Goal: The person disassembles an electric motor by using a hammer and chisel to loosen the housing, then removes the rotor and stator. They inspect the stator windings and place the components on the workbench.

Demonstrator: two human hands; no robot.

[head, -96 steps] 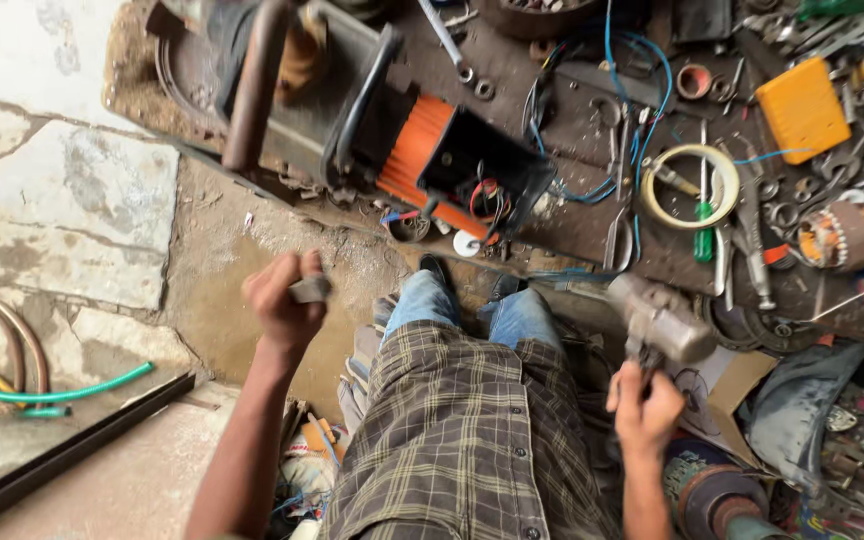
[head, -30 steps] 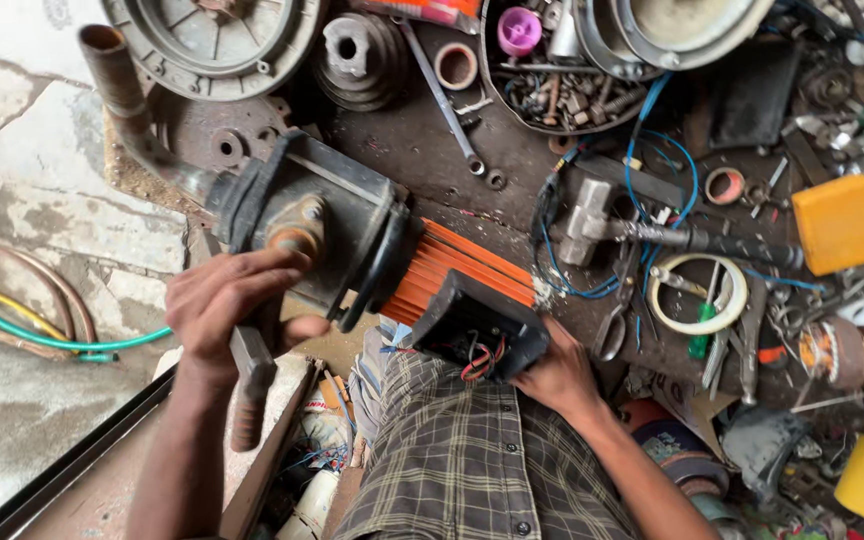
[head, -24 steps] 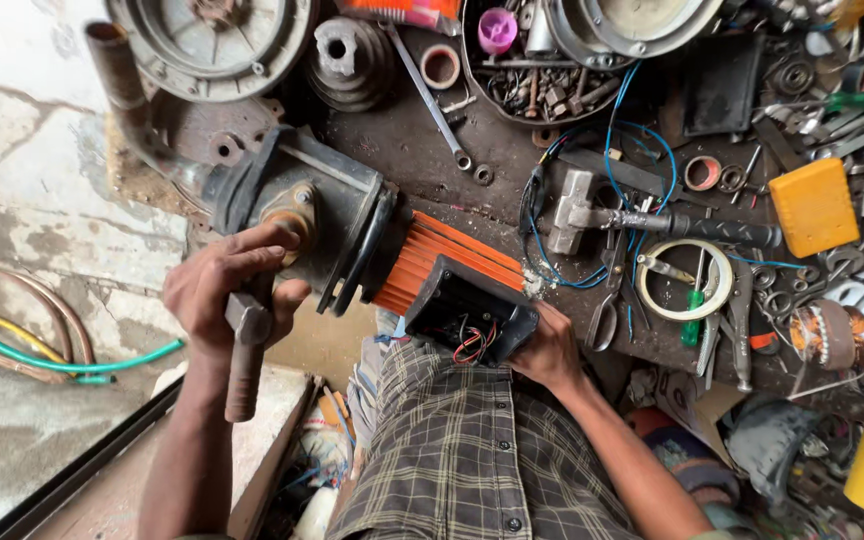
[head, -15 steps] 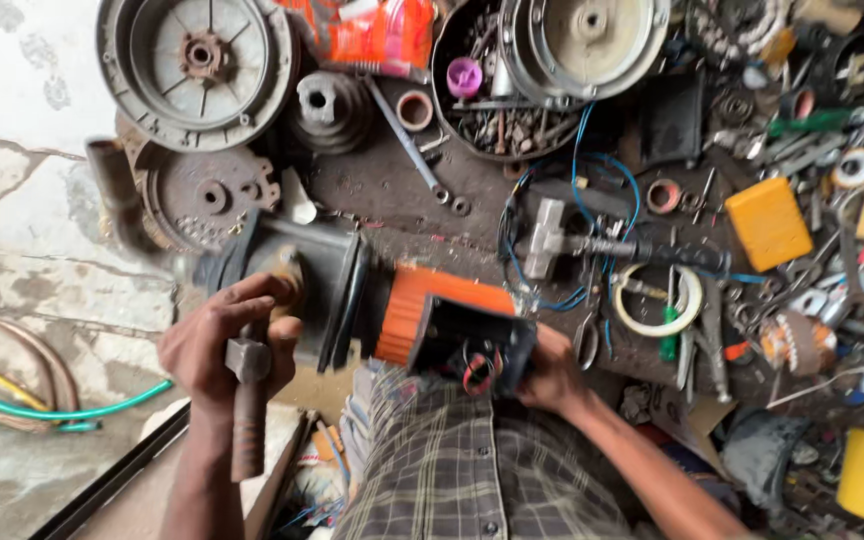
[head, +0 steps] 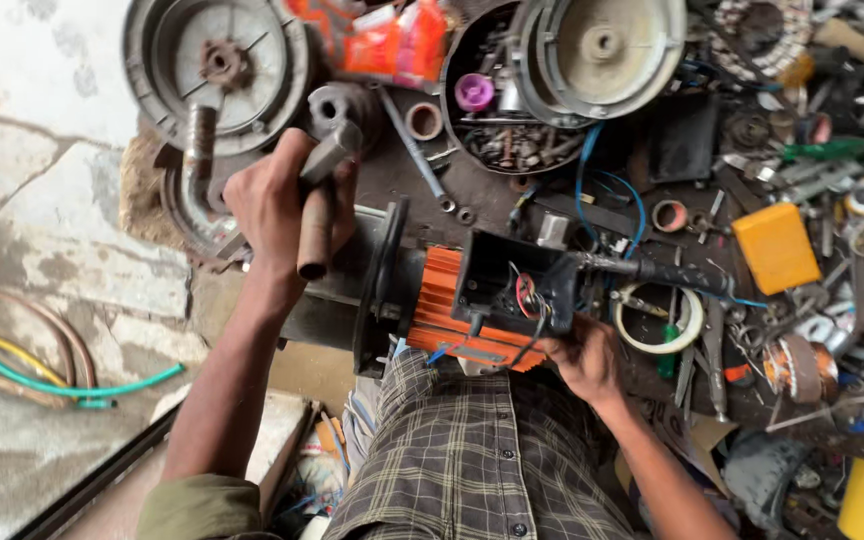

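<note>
Change: my left hand (head: 277,205) had lifted the rusty metal-handled hammer (head: 320,205) from beside my lap up over the motor's grey end.
Left fingers: wrapped tight round the handle.
Right hand (head: 584,358): fingers curled on the orange-finned electric motor (head: 452,305), steadying it.
Motor: lay across my knees.
Round black pan (head: 464,150): held bolts, small parts, a purple cap (head: 473,91).

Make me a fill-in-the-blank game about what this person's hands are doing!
1. The left hand holds a ____ by its wooden handle.
2. The right hand steadies a motor with ribs coloured ____.
3. The hose lying on the floor is ____.

Missing words: hammer; orange; green
</note>
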